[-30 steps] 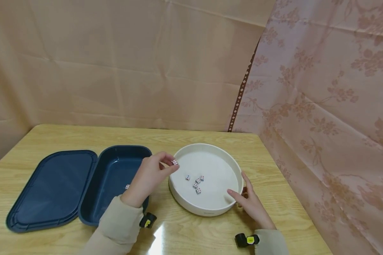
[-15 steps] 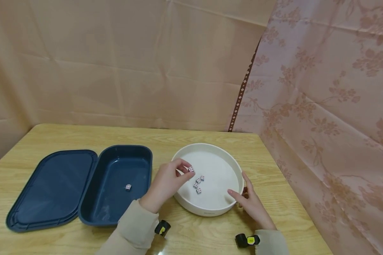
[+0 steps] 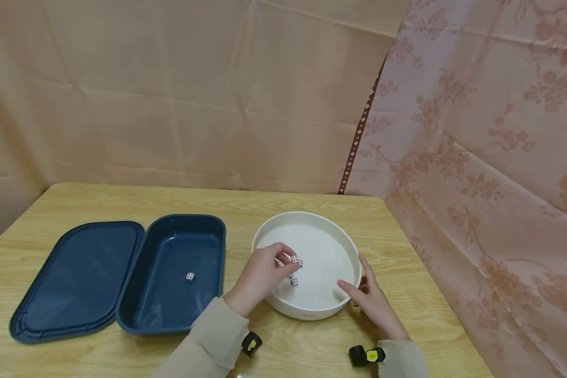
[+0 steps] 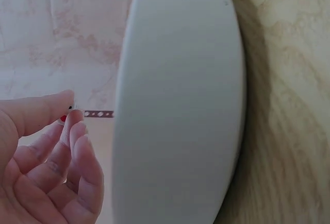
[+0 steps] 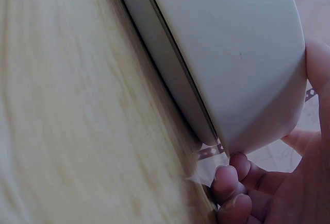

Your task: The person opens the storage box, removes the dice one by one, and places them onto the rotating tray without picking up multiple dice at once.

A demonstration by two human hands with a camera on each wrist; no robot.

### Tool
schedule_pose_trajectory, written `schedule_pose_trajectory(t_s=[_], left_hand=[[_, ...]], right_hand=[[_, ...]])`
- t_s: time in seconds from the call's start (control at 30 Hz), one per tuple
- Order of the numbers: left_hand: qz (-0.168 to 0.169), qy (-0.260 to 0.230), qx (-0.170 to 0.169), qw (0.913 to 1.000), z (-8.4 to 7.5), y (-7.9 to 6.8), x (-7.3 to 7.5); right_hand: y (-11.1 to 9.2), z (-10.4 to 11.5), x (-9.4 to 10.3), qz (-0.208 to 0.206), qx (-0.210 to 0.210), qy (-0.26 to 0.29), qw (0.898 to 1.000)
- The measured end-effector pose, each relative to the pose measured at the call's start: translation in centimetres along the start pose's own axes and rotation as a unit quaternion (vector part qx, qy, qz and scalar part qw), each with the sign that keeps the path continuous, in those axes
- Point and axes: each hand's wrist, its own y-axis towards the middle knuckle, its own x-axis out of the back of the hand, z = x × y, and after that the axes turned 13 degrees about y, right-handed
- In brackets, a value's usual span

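Between thumb and fingertips my left hand (image 3: 263, 270) pinches a white die (image 3: 294, 259), held over the round white tray (image 3: 326, 252). The left wrist view shows only a small part of that die (image 4: 64, 118), with a red dot. Several other dice, one of them a loose die (image 3: 295, 282), lie in the tray close to the left fingers, which partly hide some of them. At the tray's right side my right hand (image 3: 374, 303) grips the wall, thumb over the rim and fingers outside. One more die (image 3: 190, 277) lies in the dark blue box (image 3: 170, 304).
Left of the box lies a flat dark blue lid (image 3: 80, 278), against its side. All stand on a wood-grain table (image 3: 307, 346). A beige curtain (image 3: 193, 105) hangs behind, and a pink floral curtain (image 3: 482, 147) hangs at the right.
My left hand has carried the die rightward from the tray's left rim to over the dice inside, uncovering the die in the box. The right hand and tray have stayed put.
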Motion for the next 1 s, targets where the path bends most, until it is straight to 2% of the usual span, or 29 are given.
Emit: schedule_pose_trajectory(t_s=[0.37,0.6,0.8,1.0], left_hand=[[0.019,0.043,-0.029,0.9985,0.0,0.9,-1.5],[0.046,0.064,-0.022,0.9966,0.0,1.3,-2.6],[0.043,0.126,-0.027,0.9907,-0.1,1.1,-3.2],[0.047,0.146,-0.025,0.9878,-0.1,1.1,-3.6]], right_hand=[[0.0,0.0,0.1,0.004,0.004,0.003,1.000],[0.0,0.0,0.0,0.006,0.001,0.005,1.000],[0.0,-0.1,0.0,0.006,0.000,0.000,1.000],[0.0,-0.1,0.0,0.004,0.002,-0.001,1.000]])
